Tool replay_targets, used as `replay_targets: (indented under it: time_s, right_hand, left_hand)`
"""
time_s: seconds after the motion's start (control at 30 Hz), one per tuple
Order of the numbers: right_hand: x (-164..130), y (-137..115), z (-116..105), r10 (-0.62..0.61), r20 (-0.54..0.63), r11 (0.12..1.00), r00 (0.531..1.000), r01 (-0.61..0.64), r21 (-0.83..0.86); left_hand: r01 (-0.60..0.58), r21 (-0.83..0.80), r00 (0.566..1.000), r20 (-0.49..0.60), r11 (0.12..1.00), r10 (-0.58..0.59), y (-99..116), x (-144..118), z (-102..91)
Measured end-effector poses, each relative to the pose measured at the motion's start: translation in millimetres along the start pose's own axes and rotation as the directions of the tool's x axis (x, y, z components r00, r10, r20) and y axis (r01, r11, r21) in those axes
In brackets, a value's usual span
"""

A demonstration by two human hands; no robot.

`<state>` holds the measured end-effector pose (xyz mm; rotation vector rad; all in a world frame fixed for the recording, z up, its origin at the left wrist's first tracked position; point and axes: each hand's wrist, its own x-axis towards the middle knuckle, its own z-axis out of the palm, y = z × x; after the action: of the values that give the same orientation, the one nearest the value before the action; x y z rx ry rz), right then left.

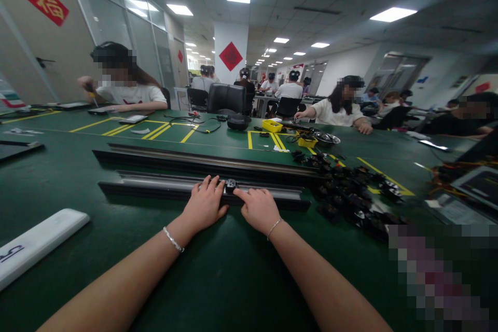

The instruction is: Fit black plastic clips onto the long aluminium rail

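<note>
A long black metal channel (155, 181) lies across the green table in front of me, and a small black part (231, 185) sits in its trough. Across the channel, just left of that part, rests my left hand (204, 202), open, its fingers spread flat and its thumb at the near side. My right hand (260, 210) reaches in from the other side. Its index fingertip is at the small part's lower right edge, while the other fingers are curled; whatever may be under them is hidden. A second black channel (202, 162) lies behind, nearly parallel.
A heap of small black parts (350, 192) covers the table at right. At left lies a white slab-like case (42, 244). Yellow trays (272, 125), a dark case (238, 122) and cables stand farther back. Co-workers (128, 88) sit across the table.
</note>
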<state>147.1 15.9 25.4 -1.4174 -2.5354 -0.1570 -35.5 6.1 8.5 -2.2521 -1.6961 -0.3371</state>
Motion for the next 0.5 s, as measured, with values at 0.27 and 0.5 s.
replay_targets:
  time_s: [0.27,0.5]
  right_hand:
    - [-1.5,1.3,-4.2,0.012,0.031,0.999,0.999,-0.011,-0.030]
    - [-2.5,4.7,-4.5,0.028,0.042,0.999,0.999,-0.027,-0.030]
  left_hand:
    - [0.015,-0.006,1.000,0.010,1.000,-0.014,0.2,-0.4,-1.5]
    - [-0.003,0.013,1.000,-0.004,1.000,0.003,-0.8,-0.5,-0.8]
